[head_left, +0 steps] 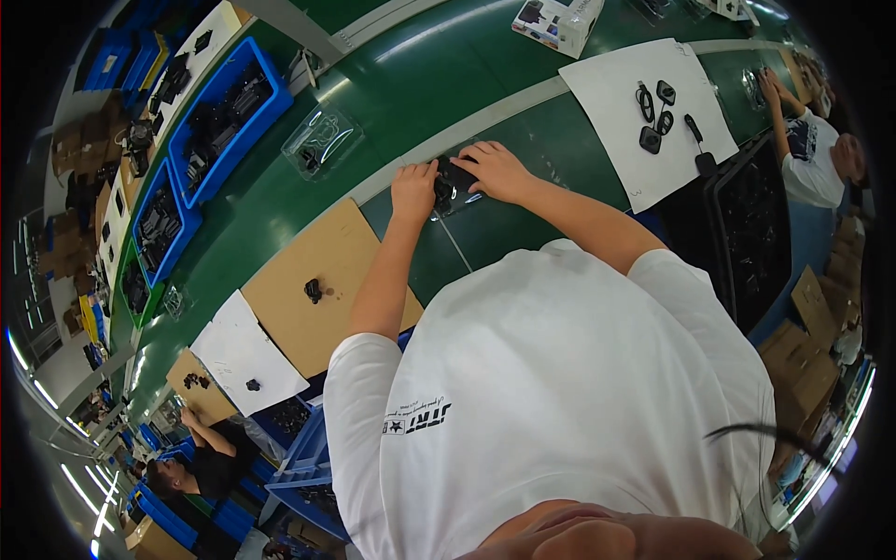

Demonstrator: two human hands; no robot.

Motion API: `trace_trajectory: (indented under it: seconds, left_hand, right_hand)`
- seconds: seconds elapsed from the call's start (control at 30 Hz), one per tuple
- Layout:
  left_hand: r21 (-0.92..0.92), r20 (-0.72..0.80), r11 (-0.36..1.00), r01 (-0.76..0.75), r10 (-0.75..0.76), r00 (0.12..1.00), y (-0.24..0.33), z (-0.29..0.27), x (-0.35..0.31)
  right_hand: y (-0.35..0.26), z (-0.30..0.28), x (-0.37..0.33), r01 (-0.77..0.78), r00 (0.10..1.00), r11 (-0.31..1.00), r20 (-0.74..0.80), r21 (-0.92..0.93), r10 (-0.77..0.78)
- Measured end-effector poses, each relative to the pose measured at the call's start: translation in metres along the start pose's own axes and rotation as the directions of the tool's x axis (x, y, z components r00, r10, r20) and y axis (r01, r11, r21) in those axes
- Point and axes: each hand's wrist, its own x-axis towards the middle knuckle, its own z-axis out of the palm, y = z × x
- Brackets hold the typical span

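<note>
My left hand (413, 191) and my right hand (497, 173) work close together on the green bench. Between them lies a black part (442, 174) in a clear plastic tray (452, 200), partly hidden by my fingers. Closed fingers of my left hand hold the tray's left side. From the right, my other hand's fingers bend over the black part and grip it. The part's exact kind cannot be made out.
A brown board (322, 289) with a small black piece lies left. Right of my hands, a white sheet (607, 103) bears several black cabled devices. Beyond are another clear tray (322, 140) and a blue bin (277, 93) of black parts. Co-workers sit at both sides.
</note>
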Motion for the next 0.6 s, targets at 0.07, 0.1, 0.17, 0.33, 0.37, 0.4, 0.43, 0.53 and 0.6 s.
trace_trajectory:
  seconds: [0.07,0.1,0.17,0.33,0.37,0.4,0.43,0.53,0.6]
  left_hand:
    - [0.015,0.052,1.0,0.023,-0.024,0.998,0.003,-0.005,0.006]
    - [0.063,0.11,0.998,0.017,-0.024,0.994,0.007,-0.008,0.012]
    - [0.161,0.22,0.987,0.005,-0.04,0.975,0.015,-0.015,0.022]
    - [0.185,0.261,0.98,-0.076,0.026,0.965,0.01,-0.01,0.022]
    - [0.178,0.256,0.979,-0.099,0.051,0.965,0.007,-0.009,0.021]
    - [0.172,0.254,0.979,-0.106,0.059,0.965,0.006,-0.008,0.021]
    - [0.066,0.259,0.997,-0.029,0.011,0.966,0.003,-0.008,0.021]
    - [-0.268,0.298,0.945,0.186,-0.102,0.949,-0.003,-0.008,0.027]
    - [-0.338,0.362,0.896,0.287,-0.158,0.919,-0.006,-0.009,0.029]
  right_hand:
    - [-0.001,0.0,-0.001,0.006,1.0,1.0,-0.012,-0.007,-0.006]
    - [-0.001,0.0,-0.002,-0.005,1.0,1.0,-0.012,-0.023,0.005]
    - [-0.002,0.0,-0.002,-0.019,1.0,0.998,-0.012,-0.055,0.019]
    - [-0.003,-0.001,0.0,-0.043,0.999,0.999,0.003,-0.021,0.043]
    - [-0.003,-0.001,0.001,-0.048,0.999,0.999,0.009,-0.005,0.048]
    - [-0.003,-0.001,0.0,-0.056,0.998,0.998,0.009,-0.009,0.056]
    - [-0.004,0.0,0.0,-0.052,0.998,0.999,0.019,-0.011,0.052]
    - [-0.001,-0.004,0.001,-0.057,0.997,0.998,0.047,-0.04,0.059]
    - [0.001,0.005,0.001,-0.057,0.998,0.998,0.036,-0.034,0.058]
